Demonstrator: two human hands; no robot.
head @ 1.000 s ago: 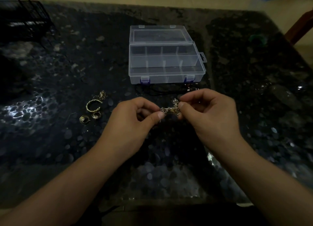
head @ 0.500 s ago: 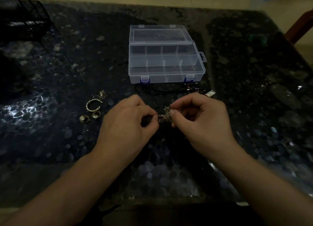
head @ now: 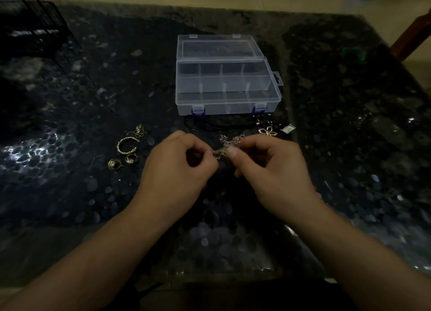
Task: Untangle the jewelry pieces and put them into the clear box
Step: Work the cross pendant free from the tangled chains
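Note:
A small tangled clump of gold jewelry (head: 227, 145) hangs between my two hands above the dark table. My left hand (head: 178, 168) pinches its left end between thumb and fingers. My right hand (head: 268, 168) pinches its right end, thumb nail facing me. The clear box (head: 227, 100) stands open just beyond, lid folded back, its several compartments showing nothing inside. A gold bangle (head: 127, 145), two gold rings (head: 121, 161) and a small gold chain piece (head: 139, 130) lie to the left. A flower-shaped pendant (head: 268, 131) lies right of my hands.
A black cord (head: 210, 124) lies in front of the box. A small silvery packet (head: 288, 128) sits beside the pendant. A black wire rack (head: 32, 33) stands at the far left. A wooden chair (head: 415, 33) is at the far right.
Both hands dropped nearer the table with the clump, then spread slightly apart. The flower pendant and the packet, hidden one second ago, are in view.

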